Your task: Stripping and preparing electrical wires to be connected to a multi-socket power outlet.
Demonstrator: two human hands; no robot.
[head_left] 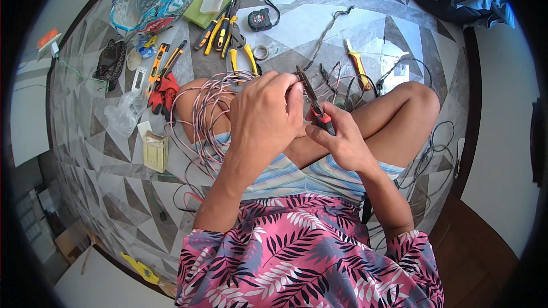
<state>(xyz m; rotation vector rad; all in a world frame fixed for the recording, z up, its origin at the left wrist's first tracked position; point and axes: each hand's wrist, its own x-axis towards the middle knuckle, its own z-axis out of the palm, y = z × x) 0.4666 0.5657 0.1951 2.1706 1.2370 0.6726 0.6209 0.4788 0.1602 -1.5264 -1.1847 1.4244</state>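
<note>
My right hand is wrapped round the red and black handles of a wire stripper, its dark flat jaws pointing up and away from me. Beside those jaws my left hand is closed in a pinch, thumb against fingers, on an electrical wire whose held end is mostly hidden. A loose coil of pink, white and black wire hangs over my left leg and runs behind that hand. More thin wires lie beyond the stripper, between my legs.
Pliers, a tape measure, tape roll and yellow-red knife lie ahead. Leftward are a blue bag, orange cutters, red-black gloves and a cream switch box. Dark cable lies right.
</note>
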